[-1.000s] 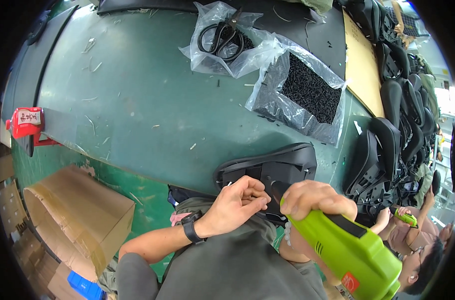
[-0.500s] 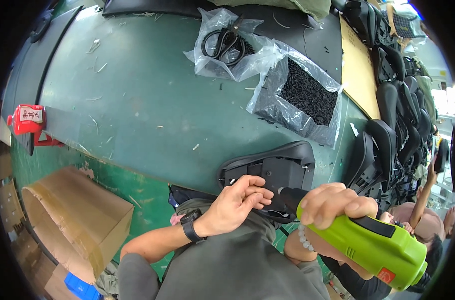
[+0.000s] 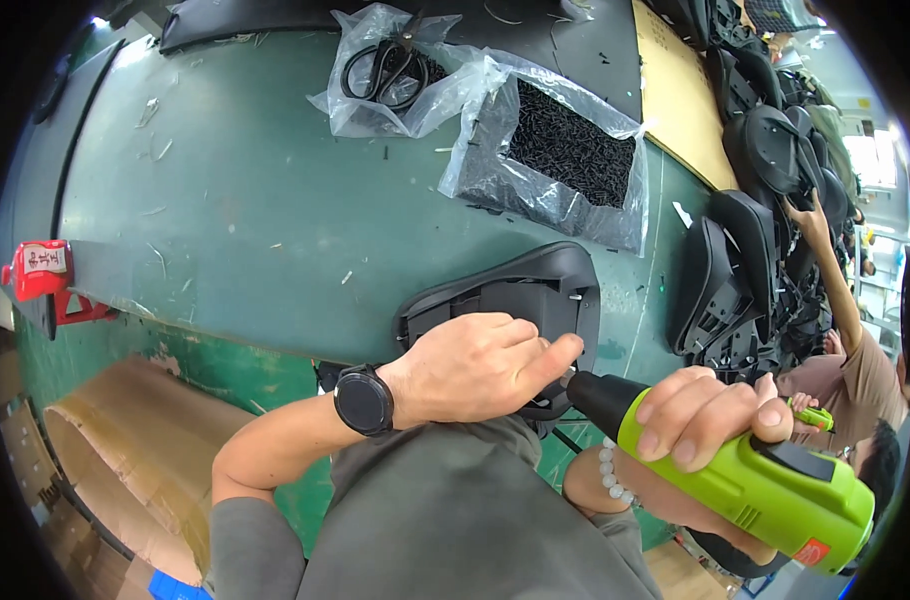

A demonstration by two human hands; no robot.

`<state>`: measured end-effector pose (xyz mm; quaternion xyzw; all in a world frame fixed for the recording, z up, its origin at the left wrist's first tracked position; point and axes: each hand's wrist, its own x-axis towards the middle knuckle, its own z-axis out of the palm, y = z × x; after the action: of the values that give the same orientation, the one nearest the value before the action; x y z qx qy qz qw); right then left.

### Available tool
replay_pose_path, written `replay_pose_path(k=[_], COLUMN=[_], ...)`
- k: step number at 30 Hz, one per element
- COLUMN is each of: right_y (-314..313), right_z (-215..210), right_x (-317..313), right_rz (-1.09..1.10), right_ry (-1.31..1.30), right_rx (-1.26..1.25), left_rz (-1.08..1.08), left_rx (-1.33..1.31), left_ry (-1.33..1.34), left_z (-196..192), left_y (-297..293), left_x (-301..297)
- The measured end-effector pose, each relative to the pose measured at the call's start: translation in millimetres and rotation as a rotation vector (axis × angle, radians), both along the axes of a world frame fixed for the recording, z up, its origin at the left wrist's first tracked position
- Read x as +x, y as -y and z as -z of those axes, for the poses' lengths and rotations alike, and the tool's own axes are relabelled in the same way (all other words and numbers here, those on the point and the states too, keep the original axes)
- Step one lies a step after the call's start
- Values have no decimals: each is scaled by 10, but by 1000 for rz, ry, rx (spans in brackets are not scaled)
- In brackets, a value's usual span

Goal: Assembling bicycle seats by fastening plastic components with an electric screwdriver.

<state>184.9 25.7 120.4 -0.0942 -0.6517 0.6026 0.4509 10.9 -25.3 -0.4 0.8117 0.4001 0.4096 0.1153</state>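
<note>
My right hand (image 3: 703, 412) is wrapped round a lime-green power screwdriver (image 3: 790, 500) with a black nose, its tip pointing left. My left hand (image 3: 470, 368), back turned up, has its fingers closed and the index fingertip right beside the driver's tip. Whatever those fingers pinch, if anything, is hidden. Beneath both hands, a black padded seat-shaped part (image 3: 540, 295) lies at the table's near edge with its hollow underside up. The left hand covers much of its near side.
Beyond the part, a clear plastic bag (image 3: 575, 145) holds many small black screws. Black scissors (image 3: 385, 75) rest on another bag. Black seat parts (image 3: 740, 265) are piled at right, where a co-worker's arm (image 3: 840, 275) reaches up. A red container (image 3: 43, 270) and a cardboard box (image 3: 140, 430) are at left.
My left hand has turned from fingers curled upward to back up, its fingertips now at the driver's tip. The co-worker's hand has moved up to a seat part. The whole view has shifted.
</note>
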Motion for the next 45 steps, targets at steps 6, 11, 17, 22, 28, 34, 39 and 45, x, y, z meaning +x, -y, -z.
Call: replay_pose_path(k=[6,11,17,22,28,34,39,45], right_y=[98,180,227,365,377,313,305,274], right_z=[-16,18,88,135,370,463,482,554], right_x=[98,108,67,-74,-235,-288,-292,-286], right_rz=[-32,7,-27,98,98,69,16,-9], right_ry=[62,15,22,80,18,-70,-67,-93], right_rx=[36,11,40,24,60,-66,-11,-41], left_rz=[10,24,39,70,-44,-71,-64,-61], left_rx=[31,-31,17,-174,-296,-296,-306,-302], left_ry=[16,-70,-31,-8,-348,-341,-361,-366], left_z=[-56,-55,38,-31,286,331,319,321], left_y=[107,152,221,285,403,421,419,416], left_x=[60,23,20,-150,-229,-237,-242,-235])
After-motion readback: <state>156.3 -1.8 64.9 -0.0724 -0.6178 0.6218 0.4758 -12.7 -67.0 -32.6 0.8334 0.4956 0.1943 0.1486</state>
